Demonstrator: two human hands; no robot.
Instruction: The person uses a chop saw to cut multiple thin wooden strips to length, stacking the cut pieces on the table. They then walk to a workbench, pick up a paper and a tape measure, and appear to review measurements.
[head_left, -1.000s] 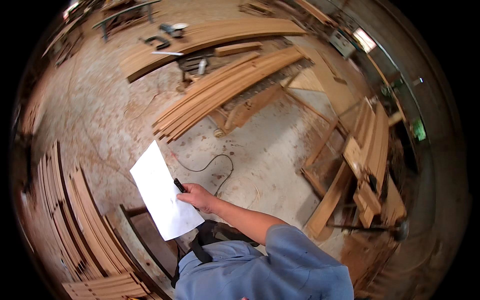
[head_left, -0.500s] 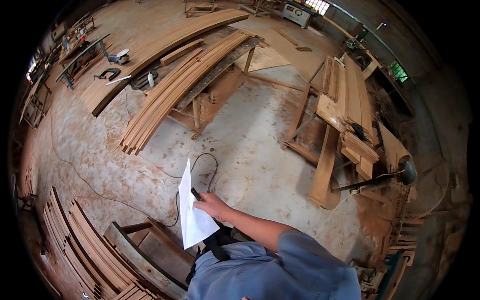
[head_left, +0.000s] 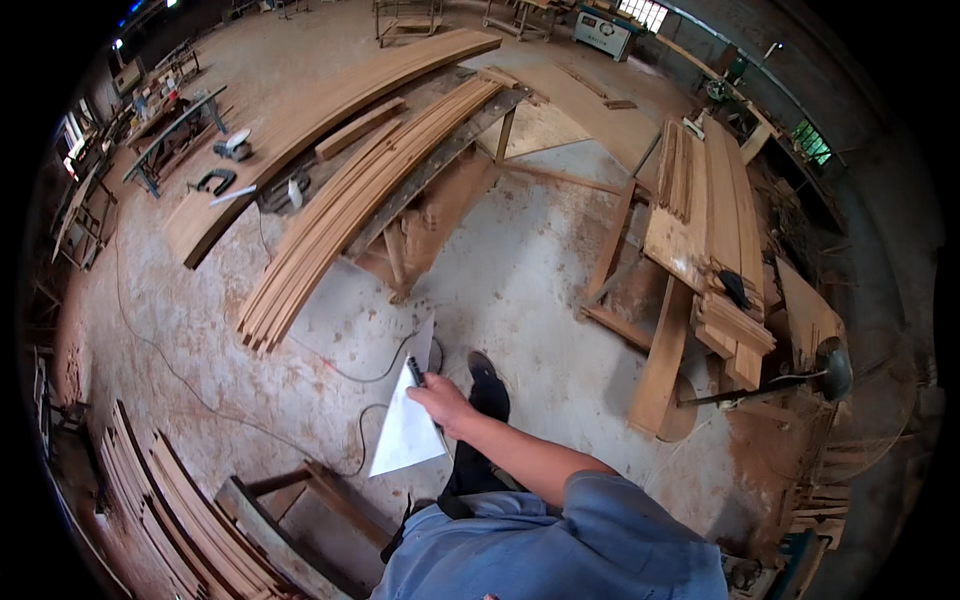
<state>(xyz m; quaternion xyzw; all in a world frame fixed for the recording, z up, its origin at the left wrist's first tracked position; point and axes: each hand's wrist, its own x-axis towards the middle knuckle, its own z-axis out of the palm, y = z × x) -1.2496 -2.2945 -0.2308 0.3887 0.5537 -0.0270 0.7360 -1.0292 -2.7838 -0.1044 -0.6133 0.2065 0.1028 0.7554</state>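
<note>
My right hand (head_left: pixel 443 404) is closed in front of my body, holding a folded sheet of white paper (head_left: pixel 405 440). A slim black object (head_left: pixel 415 370) sticks up from the same grip against the paper; its kind is not clear. The paper hangs over the floor, its lower edge near my waist. My left hand is out of sight. Beyond the paper, long wooden strips (head_left: pixel 370 215) lie side by side on a workbench.
A thick curved plank (head_left: pixel 330 110) lies behind the strips, with a black clamp (head_left: pixel 214 181) and a grinder (head_left: pixel 233 148) on it. More boards (head_left: pixel 725 190) lie on a stand at right. Wood strips (head_left: pixel 190 500) are stacked at lower left. A cable (head_left: pixel 210 405) crosses the floor.
My right hand and the paper have moved a little to the right, and the paper has turned. My shoe and leg now show below. The view has shifted slightly.
</note>
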